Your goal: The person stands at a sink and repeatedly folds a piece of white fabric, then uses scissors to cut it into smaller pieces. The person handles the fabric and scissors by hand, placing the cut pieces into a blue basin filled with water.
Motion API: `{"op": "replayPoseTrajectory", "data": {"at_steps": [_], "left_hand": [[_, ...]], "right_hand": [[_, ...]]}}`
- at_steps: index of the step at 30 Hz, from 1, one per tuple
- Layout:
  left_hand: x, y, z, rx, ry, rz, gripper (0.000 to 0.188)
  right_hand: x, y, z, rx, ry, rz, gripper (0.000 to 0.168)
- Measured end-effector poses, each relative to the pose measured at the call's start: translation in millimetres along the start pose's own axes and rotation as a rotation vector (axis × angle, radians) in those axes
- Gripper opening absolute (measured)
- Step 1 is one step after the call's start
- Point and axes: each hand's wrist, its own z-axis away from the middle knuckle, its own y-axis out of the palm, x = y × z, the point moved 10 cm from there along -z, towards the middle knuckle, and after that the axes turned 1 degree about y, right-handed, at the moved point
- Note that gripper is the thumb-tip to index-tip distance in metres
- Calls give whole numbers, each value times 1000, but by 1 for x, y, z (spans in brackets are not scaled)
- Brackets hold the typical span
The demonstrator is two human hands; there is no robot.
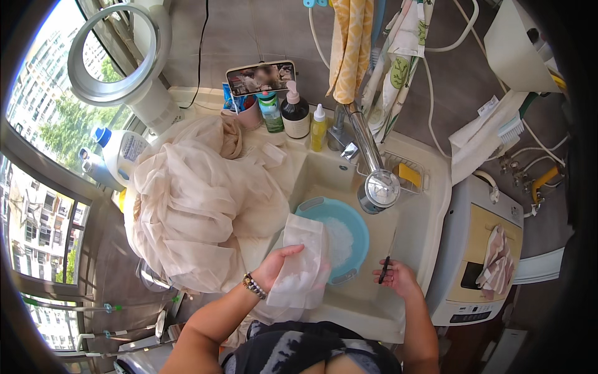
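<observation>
My left hand (276, 265), with beaded bracelets at the wrist, holds a folded piece of sheer white fabric (301, 280) by its left edge, thumb on top. The fabric overlaps the left side of a light blue plastic basin (357, 229) that stands in the sink and holds white stuff, perhaps suds or powder. To the basin's right, my right hand (397, 279) grips a slim tool by its black handle (384, 270); the thin blade points away from me, and its exact kind is unclear. A large heap of sheer cream fabric (191, 196) lies left of the sink.
A chrome faucet (366, 140) reaches over the sink (420, 224). A yellow sponge (409, 174) sits in a wire rack. Behind stand a pump bottle (295, 117), a yellow bottle (318, 131) and a phone (260, 78). A washing machine (486, 210) is at right, a bladeless fan (145, 93) at left.
</observation>
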Motion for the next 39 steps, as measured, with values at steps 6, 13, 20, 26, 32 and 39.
{"op": "replayPoseTrajectory", "data": {"at_steps": [6, 13, 20, 26, 32, 39], "left_hand": [[-2, -1, -9, 79, 119, -232, 46], [-4, 15, -5, 124, 230, -388, 51], [-7, 4, -5, 131, 314, -363, 55], [-9, 5, -4, 74, 451, -436, 57], [-9, 4, -4, 63, 494, -411, 55], [-3, 8, -4, 43, 433, -295, 54]], "right_hand": [[17, 84, 60, 226, -169, 77, 30], [16, 128, 84, 194, -495, 387, 36], [44, 152, 122, -417, -726, 1217, 30], [40, 170, 126, -521, -794, 1395, 27], [34, 178, 128, -542, -825, 1474, 27], [28, 186, 131, -580, -899, 1572, 20]]}}
